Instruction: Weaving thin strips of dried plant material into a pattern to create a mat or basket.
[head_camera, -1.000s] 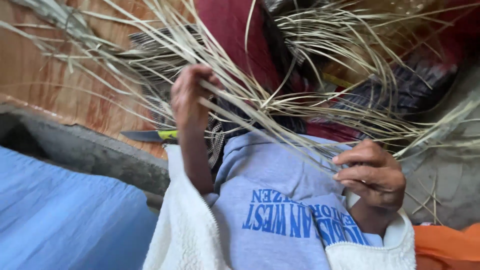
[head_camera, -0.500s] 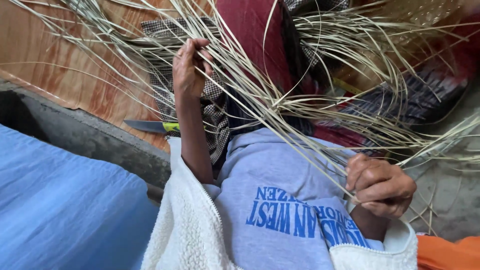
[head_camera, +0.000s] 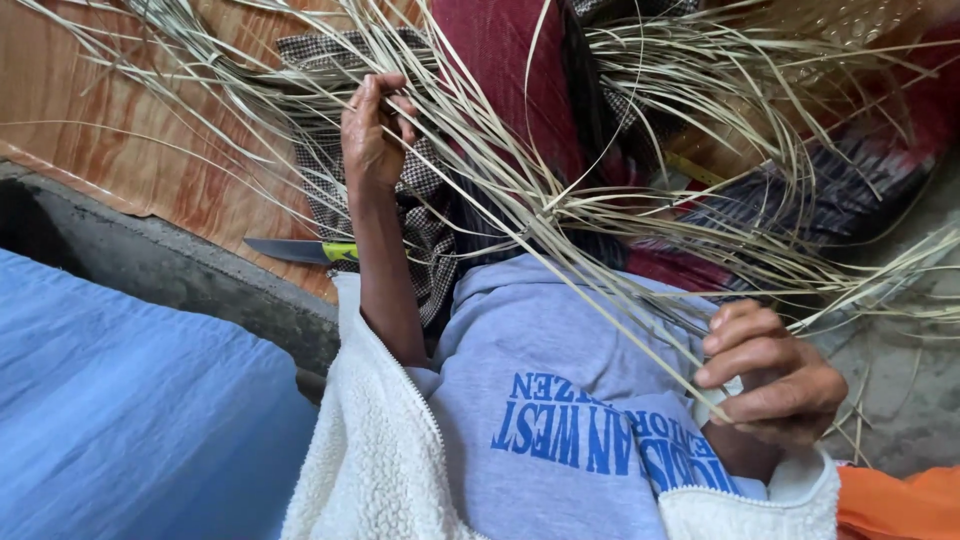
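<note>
A loose tangle of pale dried straw strips fans out over my lap. My left hand is raised at the upper middle, its fingers pinched on a few strips near their far ends. My right hand sits low at the right, closed on the near ends of the same strips just above my grey printed shirt. The strips run taut and slanted between the two hands.
A knife with a yellow handle lies on the wood-patterned floor beside a concrete ledge. Blue cloth fills the lower left. Red and checked fabric lies under the straw. Orange cloth sits at the lower right.
My left hand has risen higher along the strips. My right hand has slid down and to the right, drawing the strips longer between the hands.
</note>
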